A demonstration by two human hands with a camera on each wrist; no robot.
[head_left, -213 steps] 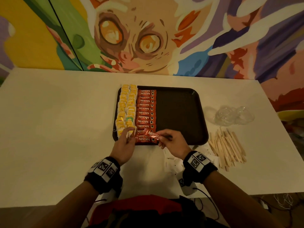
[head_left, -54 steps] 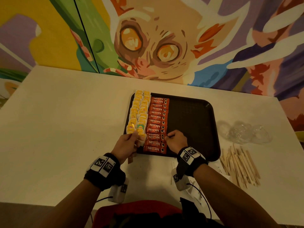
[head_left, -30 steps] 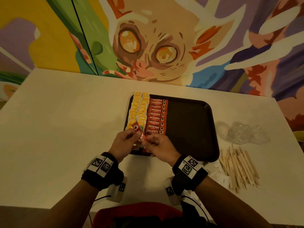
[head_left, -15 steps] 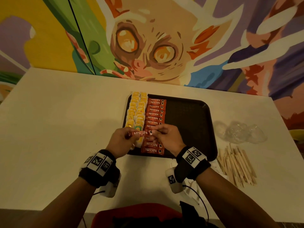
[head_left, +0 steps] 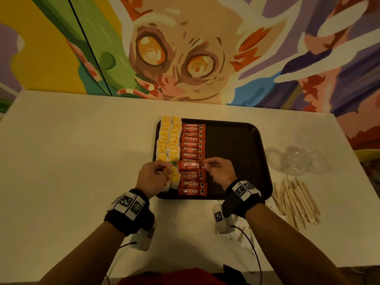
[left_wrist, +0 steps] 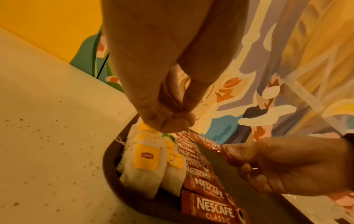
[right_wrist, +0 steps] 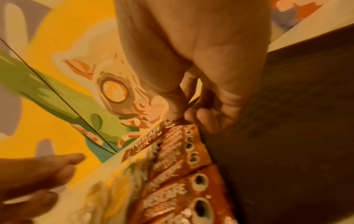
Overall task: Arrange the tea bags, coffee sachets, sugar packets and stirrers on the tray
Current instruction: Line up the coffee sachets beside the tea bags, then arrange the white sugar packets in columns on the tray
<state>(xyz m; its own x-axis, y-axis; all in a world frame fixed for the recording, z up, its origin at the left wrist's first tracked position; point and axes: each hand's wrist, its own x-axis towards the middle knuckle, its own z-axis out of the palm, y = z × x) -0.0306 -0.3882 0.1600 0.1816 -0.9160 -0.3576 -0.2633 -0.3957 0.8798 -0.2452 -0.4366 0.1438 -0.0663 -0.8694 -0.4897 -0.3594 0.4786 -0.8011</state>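
Left hand (head_left: 153,178) released; right hand (head_left: 219,170) alone pinches one coffee sachet (head_left: 190,166).

Red coffee sachets (head_left: 192,149) (white lettering), yellow-tagged tea bags (head_left: 168,140), dark brown tray (head_left: 236,145).

Red coffee sachet (head_left: 190,166) held level above the sachet column (head_left: 192,149), yellow-tagged tea bags (head_left: 168,140) alongside, dark tray (head_left: 236,145)

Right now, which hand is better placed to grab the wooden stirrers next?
Right. The stirrers lie on the table off the tray's right edge, on the right hand's side. It must first release the coffee sachet it pinches. The left hand would have to cross the tray.
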